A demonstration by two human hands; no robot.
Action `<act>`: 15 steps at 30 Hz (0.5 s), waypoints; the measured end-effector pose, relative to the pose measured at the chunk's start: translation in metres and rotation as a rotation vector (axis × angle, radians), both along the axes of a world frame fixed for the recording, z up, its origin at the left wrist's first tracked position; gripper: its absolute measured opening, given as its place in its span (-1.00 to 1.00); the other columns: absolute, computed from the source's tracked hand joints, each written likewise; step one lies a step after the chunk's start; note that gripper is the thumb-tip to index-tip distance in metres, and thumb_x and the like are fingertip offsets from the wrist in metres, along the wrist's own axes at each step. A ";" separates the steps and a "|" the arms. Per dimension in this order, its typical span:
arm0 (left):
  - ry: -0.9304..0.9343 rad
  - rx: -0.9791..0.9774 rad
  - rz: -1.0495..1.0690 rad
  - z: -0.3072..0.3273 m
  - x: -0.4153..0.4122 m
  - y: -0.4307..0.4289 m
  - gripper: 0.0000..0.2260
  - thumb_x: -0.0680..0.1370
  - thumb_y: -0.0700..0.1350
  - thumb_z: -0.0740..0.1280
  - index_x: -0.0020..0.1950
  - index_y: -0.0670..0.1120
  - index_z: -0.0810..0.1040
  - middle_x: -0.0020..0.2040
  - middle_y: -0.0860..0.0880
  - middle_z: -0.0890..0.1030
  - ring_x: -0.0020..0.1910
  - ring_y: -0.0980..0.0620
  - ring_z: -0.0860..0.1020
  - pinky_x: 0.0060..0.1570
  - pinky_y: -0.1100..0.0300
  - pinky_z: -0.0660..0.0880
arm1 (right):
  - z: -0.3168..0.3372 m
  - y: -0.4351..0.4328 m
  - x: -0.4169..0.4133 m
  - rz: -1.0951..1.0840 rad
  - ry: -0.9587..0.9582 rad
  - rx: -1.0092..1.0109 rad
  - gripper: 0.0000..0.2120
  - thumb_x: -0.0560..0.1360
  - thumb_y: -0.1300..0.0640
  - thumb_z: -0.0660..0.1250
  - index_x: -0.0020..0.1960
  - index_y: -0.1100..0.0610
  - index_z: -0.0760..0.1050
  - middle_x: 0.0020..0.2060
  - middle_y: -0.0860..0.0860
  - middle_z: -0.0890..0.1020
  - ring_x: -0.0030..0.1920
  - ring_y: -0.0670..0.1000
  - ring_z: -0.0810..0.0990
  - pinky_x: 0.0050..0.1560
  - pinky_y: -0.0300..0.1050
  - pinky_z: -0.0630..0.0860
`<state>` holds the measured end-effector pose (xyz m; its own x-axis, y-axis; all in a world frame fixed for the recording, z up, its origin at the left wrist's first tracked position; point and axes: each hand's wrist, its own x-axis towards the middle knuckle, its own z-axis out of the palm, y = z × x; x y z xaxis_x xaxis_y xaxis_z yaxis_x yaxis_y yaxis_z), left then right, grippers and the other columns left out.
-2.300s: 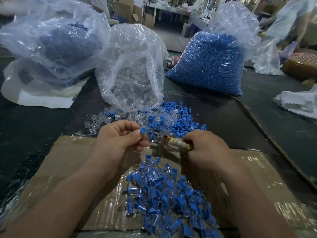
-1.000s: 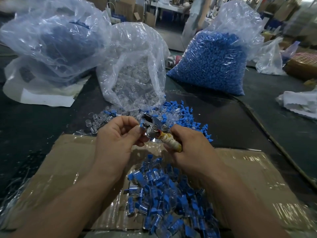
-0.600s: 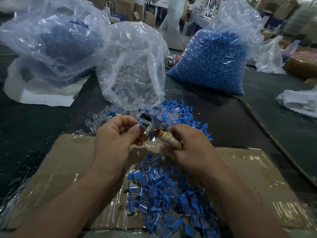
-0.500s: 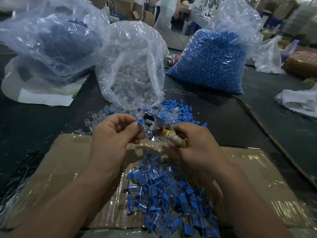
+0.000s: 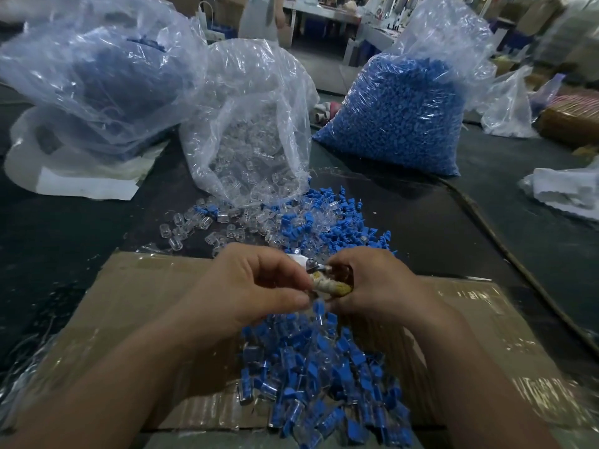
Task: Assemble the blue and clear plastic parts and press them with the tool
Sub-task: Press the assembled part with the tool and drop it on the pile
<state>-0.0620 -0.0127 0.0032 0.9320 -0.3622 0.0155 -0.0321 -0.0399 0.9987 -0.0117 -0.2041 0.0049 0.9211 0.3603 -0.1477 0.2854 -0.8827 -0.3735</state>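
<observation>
- Assembled part (image 5: 319, 310): blue cap on a clear barrel, at the fingertips of the left hand (image 5: 252, 286), just above the finished pile (image 5: 324, 377). It is blurred, so I cannot tell whether it is pinched or free.
- Handling, judged: very light, rigid, slick plastic (could squirt out of a pinch). Best held across the blue cap.
- Right hand (image 5: 376, 283) is wrapped round the taped handle of the pressing tool (image 5: 330, 285), metal head toward the left hand.
- The pile lies on cardboard (image 5: 129, 303). Loose blue plugs (image 5: 340, 222) and clear barrels (image 5: 181, 228) lie beyond on the tabletop (image 5: 64, 238).
</observation>
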 end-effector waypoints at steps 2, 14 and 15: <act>-0.039 0.072 -0.067 0.000 0.000 0.000 -0.82 0.20 -0.03 0.44 -0.23 0.00 0.67 -0.27 -0.03 0.67 -0.31 0.08 0.61 -0.28 0.32 0.55 | 0.000 0.000 0.000 0.010 -0.011 -0.027 -0.65 0.25 -0.09 0.52 -0.04 -0.10 0.48 -0.22 -0.19 0.49 -0.17 -0.16 0.45 -0.22 -0.17 0.37; -0.043 0.066 0.353 -0.008 0.009 0.002 -0.93 0.37 -0.15 0.41 -0.31 -0.04 0.63 -0.36 0.01 0.62 -0.39 0.10 0.54 -0.39 0.33 0.45 | 0.005 -0.005 0.000 0.057 0.087 -0.060 -0.44 0.33 -0.11 0.46 0.27 -0.05 0.39 -0.13 -0.22 0.34 -0.02 -0.13 0.37 -0.02 -0.18 0.30; -0.098 0.178 0.517 -0.011 0.013 0.003 -0.85 0.42 -0.22 0.39 -0.30 0.00 0.61 -0.34 0.05 0.60 -0.39 0.19 0.54 -0.39 0.38 0.44 | 0.005 -0.005 0.000 0.060 0.093 -0.065 -0.41 0.33 -0.11 0.46 0.30 -0.05 0.37 -0.10 -0.20 0.34 0.00 -0.12 0.36 0.00 -0.18 0.30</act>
<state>-0.0492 -0.0102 -0.0080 0.9863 0.1373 0.0910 -0.0556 -0.2426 0.9685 -0.0121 -0.2092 0.0103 0.8794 0.4013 -0.2560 0.3053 -0.8882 -0.3433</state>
